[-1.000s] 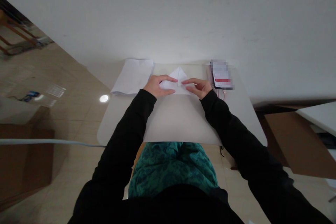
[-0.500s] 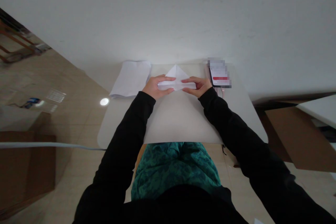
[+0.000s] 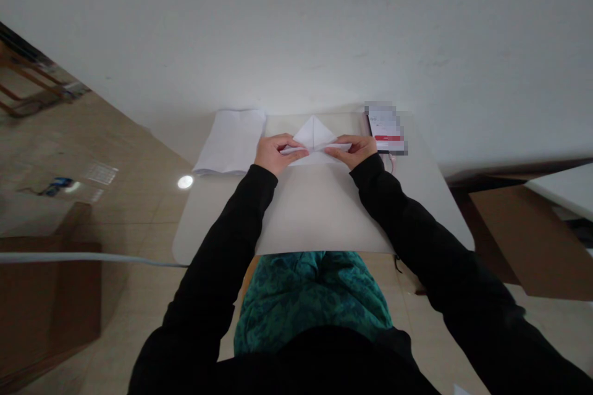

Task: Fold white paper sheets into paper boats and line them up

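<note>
A folded sheet of white paper [image 3: 314,131] is held between my two hands over the far part of the small white table. Its far end comes to a point with a crease down the middle, and a band of folded paper runs across the near side. My left hand [image 3: 274,153] pinches the left part, thumb on the near side and fingers behind. My right hand [image 3: 360,151] pinches the right part the same way. Some of the fingertips are hidden by the paper.
A stack of white paper [image 3: 231,141] lies on the table [image 3: 319,216] to the left. At the right is a phone [image 3: 385,129], its screen partly blurred. A white wall [image 3: 306,31] borders the table's far edge. Cardboard boxes [image 3: 528,241] stand to either side.
The near band of the paper has lifted and tilted, and a flat part shows below it. Both thumbs have shifted onto the band, closer to the middle crease.
</note>
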Available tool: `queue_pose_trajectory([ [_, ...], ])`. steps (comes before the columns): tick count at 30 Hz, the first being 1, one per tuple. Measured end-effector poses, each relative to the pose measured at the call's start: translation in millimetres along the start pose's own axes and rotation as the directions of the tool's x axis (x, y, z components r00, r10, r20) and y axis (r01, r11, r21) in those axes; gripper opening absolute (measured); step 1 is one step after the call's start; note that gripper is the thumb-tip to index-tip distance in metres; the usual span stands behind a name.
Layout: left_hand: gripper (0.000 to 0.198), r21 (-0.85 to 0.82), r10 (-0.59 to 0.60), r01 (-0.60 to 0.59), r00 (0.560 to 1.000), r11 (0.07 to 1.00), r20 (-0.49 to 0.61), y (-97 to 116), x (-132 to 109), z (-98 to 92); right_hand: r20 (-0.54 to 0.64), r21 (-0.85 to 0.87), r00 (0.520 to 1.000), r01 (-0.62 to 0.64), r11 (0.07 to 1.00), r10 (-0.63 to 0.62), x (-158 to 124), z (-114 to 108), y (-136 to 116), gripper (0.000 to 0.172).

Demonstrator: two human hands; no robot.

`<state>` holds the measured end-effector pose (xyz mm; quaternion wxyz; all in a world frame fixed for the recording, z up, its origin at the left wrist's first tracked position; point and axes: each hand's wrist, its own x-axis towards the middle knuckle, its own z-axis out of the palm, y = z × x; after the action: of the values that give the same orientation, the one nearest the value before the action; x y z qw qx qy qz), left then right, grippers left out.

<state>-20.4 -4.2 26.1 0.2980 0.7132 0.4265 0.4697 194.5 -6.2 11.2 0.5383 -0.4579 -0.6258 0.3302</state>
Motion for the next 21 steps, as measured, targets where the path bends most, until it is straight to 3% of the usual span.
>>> queue_pose_trajectory([
  [8,0.035,-0.01,-0.092,0.092,0.99,0.996,-0.103,10,-2,6.3,-0.097,0.012,0.994,-0.047,0.999,0.047,-4,1,-9,0.032],
  [18,0.048,-0.05,-0.049,0.044,0.993,0.998,-0.104,-2,4,2.2,-0.05,0.15,0.994,-0.087,0.985,0.095,-1,2,-5,0.044],
  [21,0.04,-0.005,-0.087,0.087,0.996,0.996,-0.035,-7,2,0.2,-0.005,0.108,0.993,-0.117,0.987,0.118,-1,2,-1,0.042],
])
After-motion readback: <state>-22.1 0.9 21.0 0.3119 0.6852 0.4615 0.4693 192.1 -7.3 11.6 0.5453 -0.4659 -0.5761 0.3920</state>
